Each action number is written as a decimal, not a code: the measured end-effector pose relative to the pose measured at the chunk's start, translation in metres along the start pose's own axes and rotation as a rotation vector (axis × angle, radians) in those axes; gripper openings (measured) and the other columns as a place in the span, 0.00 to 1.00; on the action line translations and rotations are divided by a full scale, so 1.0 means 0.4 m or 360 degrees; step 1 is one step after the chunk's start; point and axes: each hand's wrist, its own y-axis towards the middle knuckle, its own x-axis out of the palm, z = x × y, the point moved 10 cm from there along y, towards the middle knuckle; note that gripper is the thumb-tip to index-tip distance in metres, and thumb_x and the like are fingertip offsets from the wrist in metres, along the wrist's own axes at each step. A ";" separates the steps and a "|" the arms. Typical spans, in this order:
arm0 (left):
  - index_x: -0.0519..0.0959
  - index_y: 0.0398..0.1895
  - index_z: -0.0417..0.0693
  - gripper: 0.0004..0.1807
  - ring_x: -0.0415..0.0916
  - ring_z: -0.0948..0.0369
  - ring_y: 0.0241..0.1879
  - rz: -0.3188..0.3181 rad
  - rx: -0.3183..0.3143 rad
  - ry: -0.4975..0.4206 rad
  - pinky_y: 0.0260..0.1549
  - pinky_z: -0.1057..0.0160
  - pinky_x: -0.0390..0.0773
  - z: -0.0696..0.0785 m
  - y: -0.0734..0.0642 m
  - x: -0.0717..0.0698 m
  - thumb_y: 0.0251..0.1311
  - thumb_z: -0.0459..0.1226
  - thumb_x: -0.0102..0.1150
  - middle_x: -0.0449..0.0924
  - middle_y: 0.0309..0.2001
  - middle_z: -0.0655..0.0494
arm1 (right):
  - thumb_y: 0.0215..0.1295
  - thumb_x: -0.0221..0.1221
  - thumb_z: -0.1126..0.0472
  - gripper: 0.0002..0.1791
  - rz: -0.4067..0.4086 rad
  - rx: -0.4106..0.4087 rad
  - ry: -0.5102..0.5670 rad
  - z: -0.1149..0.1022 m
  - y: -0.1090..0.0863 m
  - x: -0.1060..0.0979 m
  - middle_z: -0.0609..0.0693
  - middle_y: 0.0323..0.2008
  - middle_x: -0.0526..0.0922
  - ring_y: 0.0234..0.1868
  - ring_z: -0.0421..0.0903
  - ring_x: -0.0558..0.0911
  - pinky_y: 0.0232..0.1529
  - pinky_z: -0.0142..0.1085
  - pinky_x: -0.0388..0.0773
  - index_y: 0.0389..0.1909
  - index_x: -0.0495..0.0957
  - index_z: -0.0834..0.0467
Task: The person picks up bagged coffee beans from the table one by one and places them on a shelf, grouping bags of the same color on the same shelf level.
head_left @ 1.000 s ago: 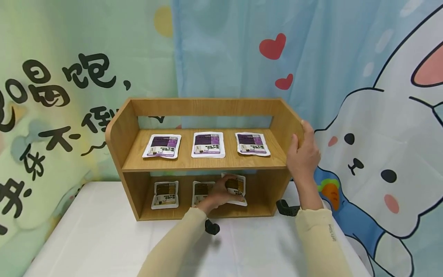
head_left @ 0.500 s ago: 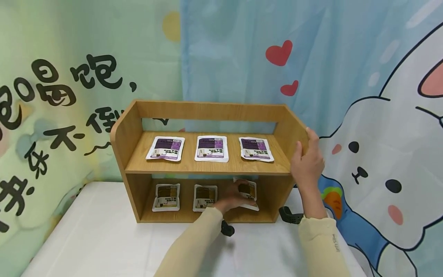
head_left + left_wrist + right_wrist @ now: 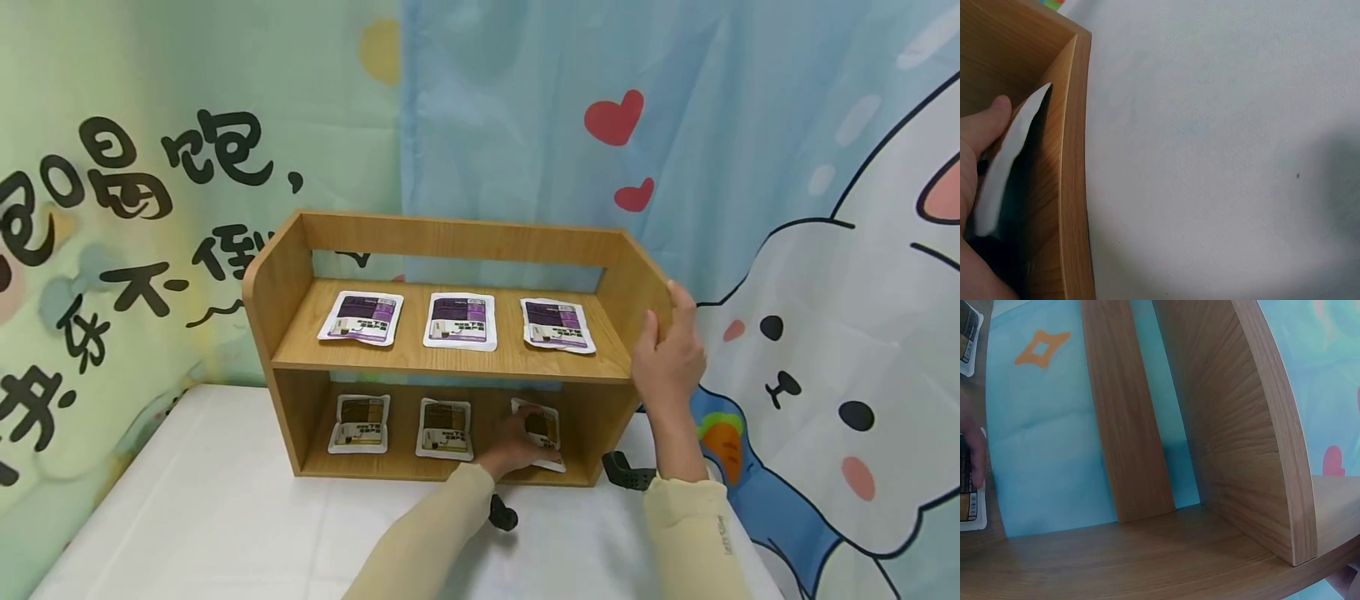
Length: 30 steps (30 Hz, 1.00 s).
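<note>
My left hand (image 3: 517, 442) holds a small white-edged packet (image 3: 545, 428) with a brown-and-white label, at the right end of the lower shelf. In the left wrist view this packet (image 3: 1007, 165) is tilted, one edge raised off the wood, with the thumb (image 3: 999, 112) on it. My right hand (image 3: 667, 354) grips the right side panel of the wooden shelf (image 3: 457, 371) by its front edge. Two matching packets lie apart on the lower shelf, one in the middle (image 3: 444, 429) and one at the left (image 3: 359, 423).
Three purple-labelled packets lie spaced out on the upper board, at left (image 3: 362, 317), middle (image 3: 461, 322) and right (image 3: 557, 325). The shelf stands on a white-covered table (image 3: 225, 517). Printed curtains (image 3: 487, 108) hang behind it.
My left hand has moved right along the lower shelf with the packet, then slightly lower. My right hand keeps its grip on the side panel. The head view has shifted a little.
</note>
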 end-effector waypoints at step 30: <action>0.70 0.67 0.55 0.44 0.34 0.39 0.73 0.0081 -0.0071 0.0149 0.64 0.38 0.46 -0.023 -0.009 0.000 0.45 0.57 0.73 0.38 0.76 0.44 | 0.74 0.51 0.56 0.23 -0.0006 -0.0018 0.0019 0.005 -0.012 -0.009 0.65 0.51 0.78 0.43 0.64 0.80 0.39 0.58 0.77 0.67 0.62 0.48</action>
